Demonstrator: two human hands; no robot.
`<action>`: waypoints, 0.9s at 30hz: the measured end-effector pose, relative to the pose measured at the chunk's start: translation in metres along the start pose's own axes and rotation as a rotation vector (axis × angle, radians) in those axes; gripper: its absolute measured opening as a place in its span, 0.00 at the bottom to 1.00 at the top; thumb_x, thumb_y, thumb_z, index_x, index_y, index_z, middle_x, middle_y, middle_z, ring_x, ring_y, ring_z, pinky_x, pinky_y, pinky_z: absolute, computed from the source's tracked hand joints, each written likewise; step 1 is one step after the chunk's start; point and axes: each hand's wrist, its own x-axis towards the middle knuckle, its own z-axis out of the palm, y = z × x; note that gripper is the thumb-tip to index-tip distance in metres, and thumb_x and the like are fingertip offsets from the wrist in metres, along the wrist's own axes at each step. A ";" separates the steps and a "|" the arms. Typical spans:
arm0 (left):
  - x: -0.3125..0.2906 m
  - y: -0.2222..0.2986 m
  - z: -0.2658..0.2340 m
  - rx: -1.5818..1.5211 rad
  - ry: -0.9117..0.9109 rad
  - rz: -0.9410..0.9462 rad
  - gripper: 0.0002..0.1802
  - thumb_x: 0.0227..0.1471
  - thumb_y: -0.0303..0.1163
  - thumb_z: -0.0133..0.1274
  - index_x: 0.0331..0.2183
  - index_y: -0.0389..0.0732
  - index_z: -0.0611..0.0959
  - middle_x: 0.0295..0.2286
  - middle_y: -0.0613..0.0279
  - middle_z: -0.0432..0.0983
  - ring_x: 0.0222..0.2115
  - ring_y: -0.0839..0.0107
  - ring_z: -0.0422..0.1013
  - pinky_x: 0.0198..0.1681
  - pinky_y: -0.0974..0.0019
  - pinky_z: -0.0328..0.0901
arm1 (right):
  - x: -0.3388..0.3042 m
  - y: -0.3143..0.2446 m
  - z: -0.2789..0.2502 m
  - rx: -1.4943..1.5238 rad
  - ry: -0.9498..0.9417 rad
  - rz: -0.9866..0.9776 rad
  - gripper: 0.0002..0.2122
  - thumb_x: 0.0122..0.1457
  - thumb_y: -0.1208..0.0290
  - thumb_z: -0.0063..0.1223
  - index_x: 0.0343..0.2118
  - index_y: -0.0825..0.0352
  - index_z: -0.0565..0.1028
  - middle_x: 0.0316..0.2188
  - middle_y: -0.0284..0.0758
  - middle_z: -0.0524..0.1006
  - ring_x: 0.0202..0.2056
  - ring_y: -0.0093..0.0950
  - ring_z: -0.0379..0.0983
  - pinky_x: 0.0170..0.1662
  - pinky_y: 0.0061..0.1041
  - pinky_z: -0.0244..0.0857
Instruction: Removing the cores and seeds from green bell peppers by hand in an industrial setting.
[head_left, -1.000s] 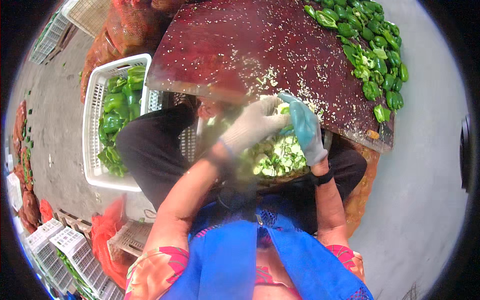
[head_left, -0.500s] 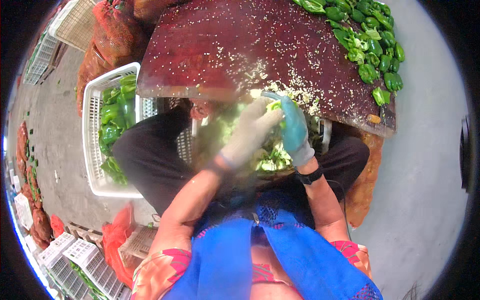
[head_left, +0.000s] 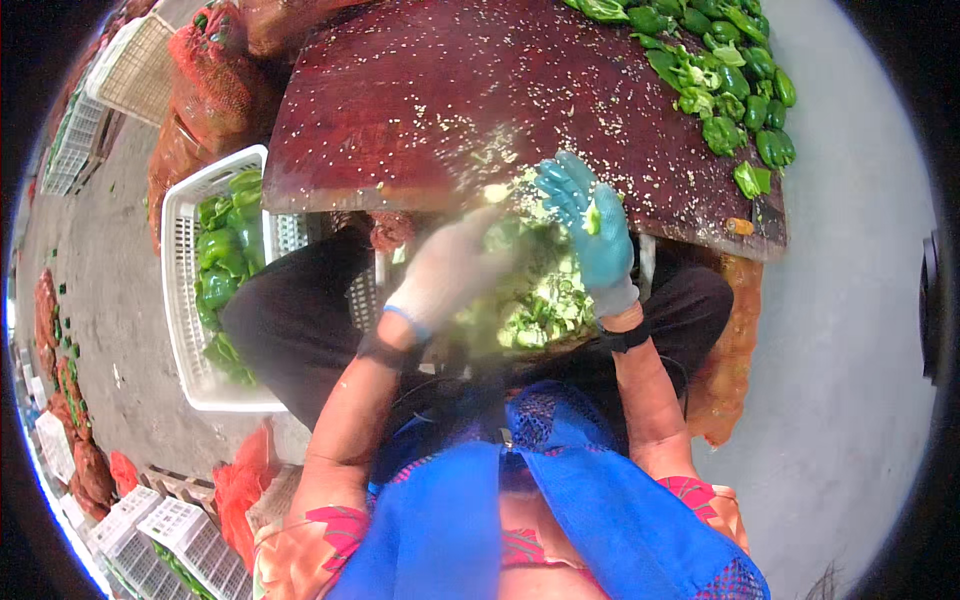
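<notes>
My right hand (head_left: 597,235), in a teal-coated glove, is raised at the table's near edge with its fingers stretched out. A small pale-green pepper scrap (head_left: 592,220) lies against its palm side; whether it is gripped cannot be made out. To its left my left hand (head_left: 450,265), in a whitish glove, is smeared by motion and its fingers are unclear. Below and between both hands, a heap of pepper cores and scraps (head_left: 548,308) fills a container between my knees. Pale seeds are strewn over the dark red tabletop (head_left: 380,100).
Whole green peppers (head_left: 735,95) are piled along the table's far right edge. An orange-handled tool (head_left: 740,226) lies at the near right corner. Left of my knee stands a white crate (head_left: 178,300) holding green peppers (head_left: 225,250). Red mesh sacks (head_left: 215,85) stand behind it.
My hands, close together before, have come apart. The left moved left and toward me; the right's fingers have straightened. The view has shifted slightly.
</notes>
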 end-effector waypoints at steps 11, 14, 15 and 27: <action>-0.009 0.023 0.010 -1.105 0.029 0.418 0.15 0.59 0.34 0.54 0.44 0.35 0.81 0.35 0.61 0.79 0.36 0.70 0.74 0.39 0.66 0.71 | -0.041 0.010 0.001 -0.174 0.063 -0.020 0.31 0.69 0.49 0.33 0.62 0.75 0.64 0.57 0.42 0.71 0.53 0.30 0.69 0.56 0.32 0.66; -0.008 0.030 0.018 -1.501 -0.157 0.099 0.13 0.59 0.36 0.53 0.41 0.37 0.82 0.32 0.63 0.77 0.31 0.74 0.73 0.31 0.65 0.70 | -0.021 -0.011 0.059 -0.241 0.007 0.005 0.28 0.70 0.53 0.34 0.59 0.75 0.68 0.61 0.52 0.68 0.60 0.41 0.68 0.63 0.40 0.62; -0.014 0.030 0.012 -1.411 -0.098 0.132 0.13 0.59 0.35 0.52 0.40 0.37 0.82 0.31 0.64 0.77 0.30 0.75 0.72 0.30 0.66 0.69 | -0.020 -0.005 0.055 -0.246 -0.056 -0.057 0.27 0.70 0.53 0.31 0.58 0.73 0.69 0.61 0.53 0.67 0.61 0.43 0.66 0.65 0.42 0.60; -0.175 -0.178 -0.204 -0.390 0.866 -0.416 0.15 0.56 0.33 0.49 0.40 0.35 0.84 0.31 0.63 0.81 0.30 0.72 0.76 0.36 0.67 0.71 | -0.006 -0.034 -0.030 -0.391 0.256 0.060 0.27 0.73 0.57 0.31 0.66 0.73 0.58 0.60 0.50 0.69 0.58 0.40 0.70 0.55 0.34 0.69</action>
